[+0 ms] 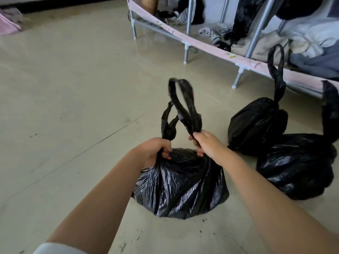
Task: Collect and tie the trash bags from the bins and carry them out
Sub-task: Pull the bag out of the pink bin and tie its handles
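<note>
A full black trash bag (180,184) sits on the tiled floor right in front of me. My left hand (156,150) grips the bag's left handle loop at its base. My right hand (206,143) grips the right handle loop, which stands up above my fist. The two loops cross each other above the bag's mouth. To the right stand two more black trash bags: a rounder one (256,125) with its tied top sticking straight up, and a nearer one (297,165) with a handle rising at the frame's right edge.
A metal-framed rack (187,43) with a pink fabric skirt runs along the back right, with clothes, socks and shoes piled under it. A pink cloth (9,24) lies at the far left. Small dark crumbs dot the pale floor (73,107) near the bag.
</note>
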Available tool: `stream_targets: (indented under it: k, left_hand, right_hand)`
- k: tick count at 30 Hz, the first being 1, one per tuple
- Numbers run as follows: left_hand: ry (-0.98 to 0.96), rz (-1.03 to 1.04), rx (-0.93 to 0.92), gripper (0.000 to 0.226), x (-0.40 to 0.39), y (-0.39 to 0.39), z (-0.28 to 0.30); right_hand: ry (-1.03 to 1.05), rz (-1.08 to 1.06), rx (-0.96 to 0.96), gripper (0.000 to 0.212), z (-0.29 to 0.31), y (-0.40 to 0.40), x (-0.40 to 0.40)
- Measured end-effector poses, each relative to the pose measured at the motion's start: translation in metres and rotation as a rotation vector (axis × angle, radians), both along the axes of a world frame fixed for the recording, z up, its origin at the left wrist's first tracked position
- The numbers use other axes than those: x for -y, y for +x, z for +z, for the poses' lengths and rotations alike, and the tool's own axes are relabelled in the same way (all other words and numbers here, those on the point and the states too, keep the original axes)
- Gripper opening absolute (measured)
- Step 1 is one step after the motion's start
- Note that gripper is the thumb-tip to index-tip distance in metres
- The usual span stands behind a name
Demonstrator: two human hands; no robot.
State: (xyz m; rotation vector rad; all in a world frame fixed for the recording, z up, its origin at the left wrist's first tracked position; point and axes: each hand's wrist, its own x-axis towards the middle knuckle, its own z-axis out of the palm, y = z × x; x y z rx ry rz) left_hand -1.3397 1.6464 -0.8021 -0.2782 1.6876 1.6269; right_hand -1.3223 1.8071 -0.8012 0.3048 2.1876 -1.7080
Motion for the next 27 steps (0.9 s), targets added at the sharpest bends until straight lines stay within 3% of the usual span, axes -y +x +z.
stream_targets:
  k: [4,5,7,12,16,18,20,24,27]
  left_hand:
    - [0.094,-0.157,-0.065,0.029,0.012,0.006,0.01]
    - [0.122,-0.189,-0.079,0.033,0.015,0.008,0.011]
    - [0.142,-0.21,-0.122,0.064,0.018,0.009,0.007]
    - [0.094,0.051,-0.151,0.054,0.006,0.005,0.001]
    - [0.194,0.254,-0.084,0.05,0.003,0.002,-0.002]
    - [0.338,0.189,-0.047,0.053,0.006,0.004,-0.001]
    - [0.433,0.114,-0.006,0.052,0.009,0.005,0.002]
    - [0.227,-0.161,-0.063,0.03,0.014,0.008,0.003]
    - [-0.019,-0.401,-0.321,0.017,0.011,0.008,0.007]
  right_hand:
    - [0.423,0.252,-0.22,0.033,0.009,0.0,0.001]
    - [0.459,0.293,-0.244,0.032,0.011,0.0,0.002]
    - [0.521,0.366,-0.27,0.037,0.014,0.0,0.004]
    - [0.647,0.53,-0.244,0.046,0.014,0.001,0.009]
    - [0.509,0.598,-0.083,0.036,0.014,0.005,0.008]
    - [0.363,0.587,0.04,0.016,0.017,0.009,0.005]
    - [0.27,0.532,0.118,0.018,0.016,0.009,-0.001]
    - [0.233,0.319,0.103,0.018,0.012,0.005,-0.007]
    - [0.298,0.23,0.032,0.021,0.011,0.0,-0.005]
